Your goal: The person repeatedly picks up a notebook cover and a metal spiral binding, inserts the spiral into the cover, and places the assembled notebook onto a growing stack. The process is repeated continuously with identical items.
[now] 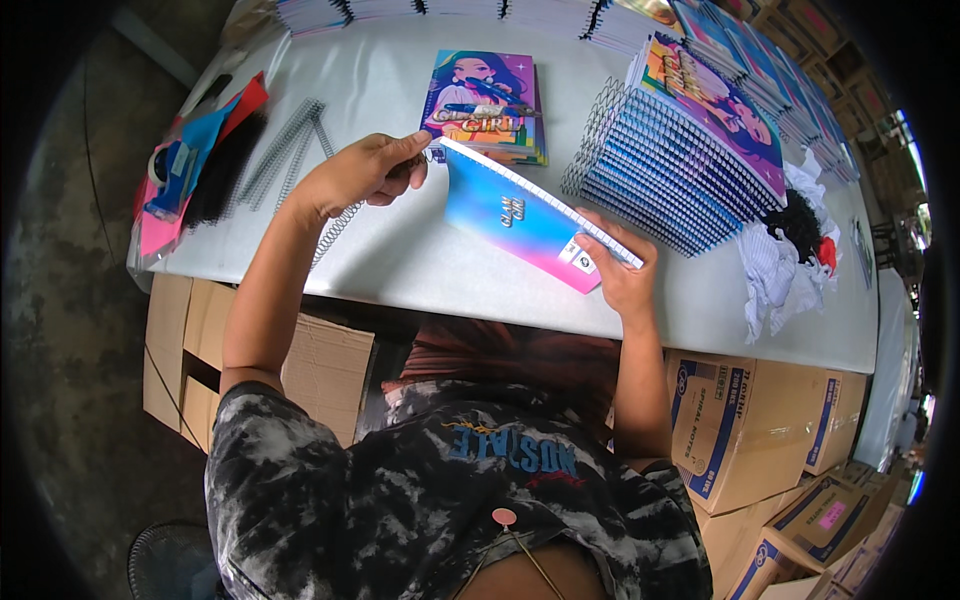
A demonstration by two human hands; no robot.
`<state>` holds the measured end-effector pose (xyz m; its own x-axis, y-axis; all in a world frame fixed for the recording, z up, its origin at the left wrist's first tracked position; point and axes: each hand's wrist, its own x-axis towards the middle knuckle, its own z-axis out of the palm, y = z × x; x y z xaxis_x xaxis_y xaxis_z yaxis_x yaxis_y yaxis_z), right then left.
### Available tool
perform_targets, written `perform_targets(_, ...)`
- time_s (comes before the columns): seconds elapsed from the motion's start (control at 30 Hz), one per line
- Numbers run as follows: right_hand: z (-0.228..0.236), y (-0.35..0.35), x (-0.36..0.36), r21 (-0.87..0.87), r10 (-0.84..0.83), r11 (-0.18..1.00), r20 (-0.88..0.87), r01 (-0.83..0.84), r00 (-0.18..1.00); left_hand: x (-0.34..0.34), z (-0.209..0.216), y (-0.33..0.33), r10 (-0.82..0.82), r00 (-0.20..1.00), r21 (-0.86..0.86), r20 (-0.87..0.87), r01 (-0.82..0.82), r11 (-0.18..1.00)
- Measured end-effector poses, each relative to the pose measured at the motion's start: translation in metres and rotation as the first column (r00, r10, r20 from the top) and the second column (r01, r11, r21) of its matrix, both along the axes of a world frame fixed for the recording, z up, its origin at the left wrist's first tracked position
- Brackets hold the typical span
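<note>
A blue-to-pink notebook (510, 215) is held up over the table, tilted, its hole-punched edge of white pages facing upward. My right hand (622, 265) grips its right end, thumb on the cover beside a small white label. My left hand (372, 172) is closed, thumb and forefinger together at the notebook's far left corner. A few dark loops show by those fingertips; what they pinch is too small to make out. Just beyond lies a short stack of notebooks (480, 100) with an illustrated purple cover. Loose wire spirals (290, 145) lie left of my left hand, one partly hidden below it.
To the right stands a tall stack of spiral-bound notebooks (690, 150), with crumpled white cloth (775, 270) beside it. A blue tape dispenser (178, 175) and coloured sheets lie at the left edge. More notebooks line the far side. Cardboard boxes (740, 420) stand under the table (430, 285).
</note>
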<state>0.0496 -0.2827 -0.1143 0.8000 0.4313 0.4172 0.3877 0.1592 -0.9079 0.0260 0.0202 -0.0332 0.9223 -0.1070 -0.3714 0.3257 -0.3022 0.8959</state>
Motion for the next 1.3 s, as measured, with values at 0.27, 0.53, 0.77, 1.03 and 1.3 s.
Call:
perform_targets(0.27,0.003,0.003,-0.001,0.016,0.021,1.000,0.083,-0.023,0.996,0.010,0.003,0.013,-0.095,0.972,-0.015,0.215,0.101,0.995)
perform_targets(0.53,-0.010,-0.003,-0.013,-0.030,-0.070,0.997,-0.123,0.067,0.990,-0.009,0.029,-0.012,-0.548,0.685,0.739,0.480,0.021,0.673)
perform_targets(0.77,-0.011,-0.004,-0.014,0.000,-0.041,0.999,-0.172,0.042,0.984,0.009,0.019,0.011,-0.276,0.915,0.167,0.294,0.235,0.958)
perform_targets(1.03,-0.006,-0.003,-0.009,-0.037,-0.039,0.999,-0.098,0.035,0.994,0.019,0.020,0.009,-0.434,0.795,0.419,0.423,0.253,0.872)
perform_targets(1.3,-0.002,0.004,-0.018,-0.073,-0.107,0.990,0.133,0.117,0.985,-0.004,0.023,-0.032,-0.603,0.553,0.814,0.574,-0.466,0.348)
